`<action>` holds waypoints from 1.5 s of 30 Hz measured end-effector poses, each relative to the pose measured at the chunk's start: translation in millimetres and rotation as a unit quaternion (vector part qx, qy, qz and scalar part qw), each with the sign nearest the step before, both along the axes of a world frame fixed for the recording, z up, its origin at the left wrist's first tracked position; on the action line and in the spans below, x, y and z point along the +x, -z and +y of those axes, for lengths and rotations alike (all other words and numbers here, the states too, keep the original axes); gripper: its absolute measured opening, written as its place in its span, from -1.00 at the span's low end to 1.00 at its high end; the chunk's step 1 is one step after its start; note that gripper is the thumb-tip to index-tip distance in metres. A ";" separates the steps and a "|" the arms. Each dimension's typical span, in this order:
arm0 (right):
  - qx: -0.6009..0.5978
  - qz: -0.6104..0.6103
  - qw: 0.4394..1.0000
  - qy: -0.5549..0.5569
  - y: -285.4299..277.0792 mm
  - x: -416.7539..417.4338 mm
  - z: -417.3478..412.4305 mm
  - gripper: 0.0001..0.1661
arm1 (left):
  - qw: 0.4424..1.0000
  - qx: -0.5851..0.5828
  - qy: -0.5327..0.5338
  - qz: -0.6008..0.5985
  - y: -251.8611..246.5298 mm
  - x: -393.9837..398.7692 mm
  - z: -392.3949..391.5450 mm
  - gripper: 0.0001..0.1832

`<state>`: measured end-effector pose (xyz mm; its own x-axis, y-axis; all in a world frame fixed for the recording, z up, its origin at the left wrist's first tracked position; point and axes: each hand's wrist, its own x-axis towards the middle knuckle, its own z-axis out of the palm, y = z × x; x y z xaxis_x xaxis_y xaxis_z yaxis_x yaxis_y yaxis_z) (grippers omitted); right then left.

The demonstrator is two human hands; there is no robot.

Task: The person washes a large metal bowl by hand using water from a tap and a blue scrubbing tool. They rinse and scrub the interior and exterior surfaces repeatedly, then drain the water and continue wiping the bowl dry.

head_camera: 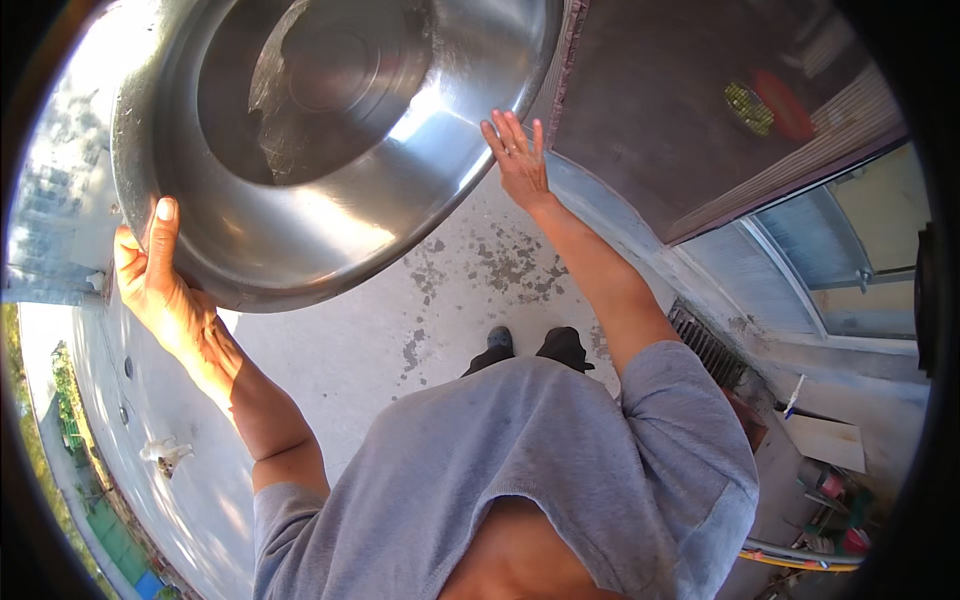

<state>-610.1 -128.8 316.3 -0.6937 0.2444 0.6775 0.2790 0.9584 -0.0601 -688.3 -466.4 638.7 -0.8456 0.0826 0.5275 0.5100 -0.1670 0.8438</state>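
Note:
A large stainless steel basin (330,217) is held up in front of me, tilted so that its inside faces me; the top of the frame cuts it off. My left hand (169,296) grips its lower left rim, with the thumb lying on the inner side. At the right rim is my right hand (521,165), fingers extended and slightly apart. Its fingertips overlap the basin's edge, and I cannot tell whether they touch it. Light and dark patches show on the round basin bottom (330,90).
Grey concrete floor (322,360) with dark worn patches lies underfoot. A dark curtain (637,97) hangs at right, beside a window (847,247). Below are a floor grate (705,341), a white board (825,442) and assorted clutter. A small white-and-brown animal (165,456) is at left.

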 end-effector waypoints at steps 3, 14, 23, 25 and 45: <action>-0.030 0.078 0.991 0.102 -70.3 -4.4 64.4 -0.19 | 0.999 -0.002 -0.037 0.007 -1.2 -0.3 -3.3 -0.75; -0.098 0.405 0.900 -0.130 -246.7 -27.0 21.4 -0.56 | 0.994 -0.071 -0.080 -0.005 42.3 -8.2 14.5 -0.76; -0.516 -0.077 0.747 -0.411 -73.6 -46.1 -215.5 -0.37 | 0.998 0.027 -0.039 -0.034 48.2 0.0 21.8 -0.77; -0.539 -0.071 0.718 -0.434 -79.1 -51.3 -242.6 -0.29 | 0.998 0.024 -0.044 -0.030 47.0 1.2 25.5 -0.77; -0.245 0.139 0.959 -0.008 -124.0 -39.1 55.8 0.10 | 0.995 -0.084 -0.056 -0.025 86.4 -25.0 0.9 -0.68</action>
<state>-649.2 -73.1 440.3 -0.5085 0.5724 0.6432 0.1721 0.7995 -0.5755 -713.3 -465.5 552.3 -0.8797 0.0698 0.4704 0.4734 0.0347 0.8802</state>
